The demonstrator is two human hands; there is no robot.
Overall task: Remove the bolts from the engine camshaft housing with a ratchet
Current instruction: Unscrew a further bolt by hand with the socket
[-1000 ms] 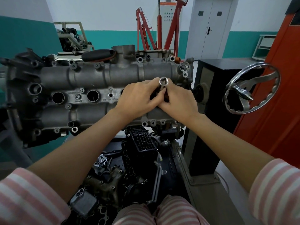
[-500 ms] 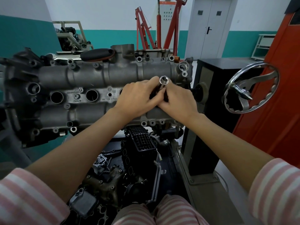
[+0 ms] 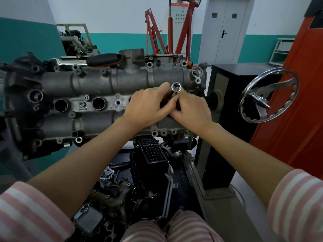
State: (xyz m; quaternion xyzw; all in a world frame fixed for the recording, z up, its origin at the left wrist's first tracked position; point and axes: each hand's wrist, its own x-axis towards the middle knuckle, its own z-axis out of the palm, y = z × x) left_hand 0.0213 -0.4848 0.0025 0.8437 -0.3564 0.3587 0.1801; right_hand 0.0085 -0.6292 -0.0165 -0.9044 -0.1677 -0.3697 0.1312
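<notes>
Both hands meet at centre frame over the camshaft housing, a grey cast part that spans the left and middle of the frame. Left hand has fingers curled round a dark tool, the ratchet, mostly hidden between the 2 hands. Right hand also curls onto it from the right side, fingertips pinching near the top. A shiny socket sticks up just above the fingers, open end facing the camera. Cannot tell if the tool touches a bolt. Several bolt holes show along the housing's lower edge, just below the hands. Chrome handwheel at right of frame, beside a black stand. Red hoist at upper centre. Loose black engine parts at lower centre, under the housing.
</notes>
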